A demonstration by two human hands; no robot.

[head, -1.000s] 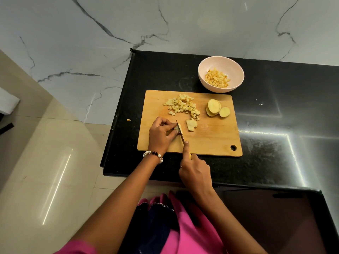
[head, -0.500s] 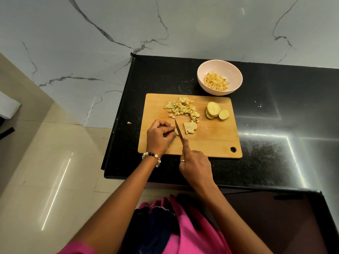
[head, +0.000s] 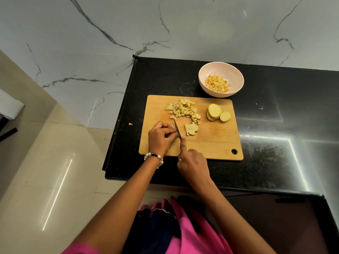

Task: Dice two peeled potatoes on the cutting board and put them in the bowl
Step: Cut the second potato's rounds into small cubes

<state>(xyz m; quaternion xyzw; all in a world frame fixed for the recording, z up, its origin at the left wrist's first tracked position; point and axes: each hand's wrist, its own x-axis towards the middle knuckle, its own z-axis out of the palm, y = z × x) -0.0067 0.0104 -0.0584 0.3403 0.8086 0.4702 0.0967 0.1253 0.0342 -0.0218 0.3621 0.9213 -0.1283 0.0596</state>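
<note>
One camera only, worn on the person's head and pitched forward and steeply down. It looks from above and behind the forearms, which rise from the bottom edge toward mid-frame, where the left hand [head: 161, 137] and right hand [head: 192, 162] meet over the cutting board [head: 216, 143]. It sits close, at arm's reach above the board. The wide lens bows the black counter [head: 275, 125] and takes in the marble wall [head: 165, 24] at the top and the pale floor [head: 45, 171] on the left. No second view shares any of this.
</note>
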